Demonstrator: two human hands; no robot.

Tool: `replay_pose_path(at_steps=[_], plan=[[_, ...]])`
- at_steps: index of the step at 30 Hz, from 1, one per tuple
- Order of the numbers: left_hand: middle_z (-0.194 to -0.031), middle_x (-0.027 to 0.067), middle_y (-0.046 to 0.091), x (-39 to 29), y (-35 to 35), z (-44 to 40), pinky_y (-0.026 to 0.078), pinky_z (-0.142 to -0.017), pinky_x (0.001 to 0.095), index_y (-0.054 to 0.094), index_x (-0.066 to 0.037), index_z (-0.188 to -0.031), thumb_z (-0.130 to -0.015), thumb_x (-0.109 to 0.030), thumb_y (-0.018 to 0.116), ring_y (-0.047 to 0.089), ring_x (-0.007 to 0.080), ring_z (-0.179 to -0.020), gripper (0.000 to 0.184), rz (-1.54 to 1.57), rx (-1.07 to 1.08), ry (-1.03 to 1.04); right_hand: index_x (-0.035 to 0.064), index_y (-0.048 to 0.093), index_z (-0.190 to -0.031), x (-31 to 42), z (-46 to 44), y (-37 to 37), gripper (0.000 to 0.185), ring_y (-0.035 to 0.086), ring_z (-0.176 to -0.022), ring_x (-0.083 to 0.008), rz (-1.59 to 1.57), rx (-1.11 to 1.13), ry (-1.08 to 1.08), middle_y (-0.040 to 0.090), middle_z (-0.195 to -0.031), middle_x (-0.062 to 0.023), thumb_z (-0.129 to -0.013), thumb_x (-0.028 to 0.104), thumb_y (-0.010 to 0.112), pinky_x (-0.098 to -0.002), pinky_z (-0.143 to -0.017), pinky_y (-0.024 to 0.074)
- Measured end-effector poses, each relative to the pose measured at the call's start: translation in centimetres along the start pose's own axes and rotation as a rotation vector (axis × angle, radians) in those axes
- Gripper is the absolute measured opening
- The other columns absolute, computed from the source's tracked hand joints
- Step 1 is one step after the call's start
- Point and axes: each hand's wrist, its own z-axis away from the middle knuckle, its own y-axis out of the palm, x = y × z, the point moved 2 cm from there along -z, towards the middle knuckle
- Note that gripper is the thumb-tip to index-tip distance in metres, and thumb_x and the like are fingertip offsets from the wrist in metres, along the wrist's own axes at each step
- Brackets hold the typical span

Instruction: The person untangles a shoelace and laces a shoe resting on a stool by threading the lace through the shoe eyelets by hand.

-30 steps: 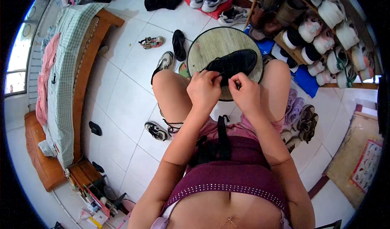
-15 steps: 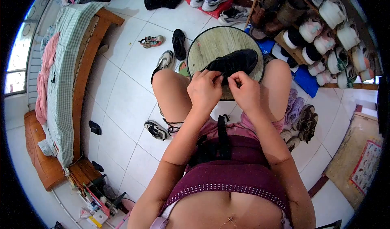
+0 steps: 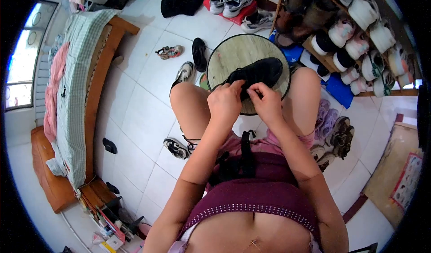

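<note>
A black shoe (image 3: 262, 72) lies on its side on a round wood-topped stool (image 3: 224, 55) between the knees. Both hands are at the shoe's near edge. My left hand (image 3: 225, 101) has its fingers bent against the shoe, the index finger reaching onto its dark material; what they hold, if anything, is hidden. My right hand (image 3: 266, 101) is closed in a pinch beside it, with the fingertips touching the near side of the shoe. Whatever lies between those fingertips is too small and dark to make out.
A rack of shoes (image 3: 341, 33) stands at the upper right. A black shoe (image 3: 199, 54) and a small sandal (image 3: 169, 52) lie on the tiles left of the stool. Purple shoes (image 3: 329, 123) are beyond the right knee. A bed (image 3: 96, 91) stands along the left.
The view has shifted slightly, so the stool appears lower. The left index finger has stretched further onto the shoe, and the right fingertips have moved slightly left.
</note>
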Motion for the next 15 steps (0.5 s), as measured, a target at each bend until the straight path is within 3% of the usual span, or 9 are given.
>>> replay_pose_path(at_steps=[5, 10, 12, 13, 15], plan=[[-0.076, 0.0096, 0.064, -0.2, 0.0, 0.3, 0.049, -0.058, 0.0405, 0.066, -0.018, -0.105, -0.083, -0.015, 0.059, 0.064, 0.0296, -0.069, 0.023, -0.067, 0.029, 0.066, 0.0069, 0.064, -0.085, 0.0, 0.0, -0.3, 0.010, 0.062, -0.057, -0.0263, -0.015, 0.003, 0.024, 0.065, -0.071, -0.0112, -0.081, 0.016, 0.067, -0.0342, -0.053, 0.0462], [-0.074, 0.0099, 0.062, -0.6, -0.2, -0.3, 0.047, -0.056, 0.0420, 0.060, -0.012, -0.090, -0.084, -0.012, 0.056, 0.063, 0.0311, -0.068, 0.008, -0.156, 0.144, 0.133, 0.0051, 0.064, -0.085, 0.4, 0.0, -1.1, 0.012, 0.061, -0.060, -0.0274, -0.017, 0.046, 0.080, 0.064, -0.074, -0.0112, -0.082, 0.016, 0.066, -0.0345, -0.056, 0.0466], [-0.071, 0.0094, 0.059, -0.7, -0.1, -0.1, 0.047, -0.055, 0.0407, 0.059, -0.011, -0.086, -0.082, -0.012, 0.058, 0.062, 0.0301, -0.066, 0.004, -0.129, 0.122, 0.161, 0.0051, 0.065, -0.088, 0.2, -0.3, -1.8, 0.013, 0.061, -0.075, -0.0277, 0.029, 0.032, -0.086, 0.063, -0.088, -0.0102, -0.083, 0.017, 0.065, -0.0353, -0.066, 0.0471], [-0.068, 0.0089, 0.057, -0.8, -0.1, 0.1, 0.046, -0.055, 0.0395, 0.057, -0.010, -0.081, -0.081, -0.012, 0.060, 0.061, 0.0291, -0.065, 0.003, -0.099, 0.100, 0.184, 0.0051, 0.065, -0.088, 0.1, -0.7, -2.2, 0.013, 0.061, -0.075, -0.0277, 0.026, 0.025, -0.087, 0.063, -0.088, -0.0102, -0.083, 0.017, 0.065, -0.0353, -0.066, 0.0471], [-0.071, 0.0104, 0.059, -1.1, -0.1, 0.6, 0.046, -0.056, 0.0418, 0.059, -0.009, -0.082, -0.081, -0.011, 0.058, 0.061, 0.0321, -0.066, 0.002, -0.014, 0.066, 0.170, 0.0059, 0.066, -0.094, 0.3, -1.8, -3.3, 0.015, 0.057, -0.092, -0.0289, 0.081, -0.176, -0.304, 0.060, -0.102, -0.0084, -0.085, 0.018, 0.062, -0.0368, -0.079, 0.0445]])
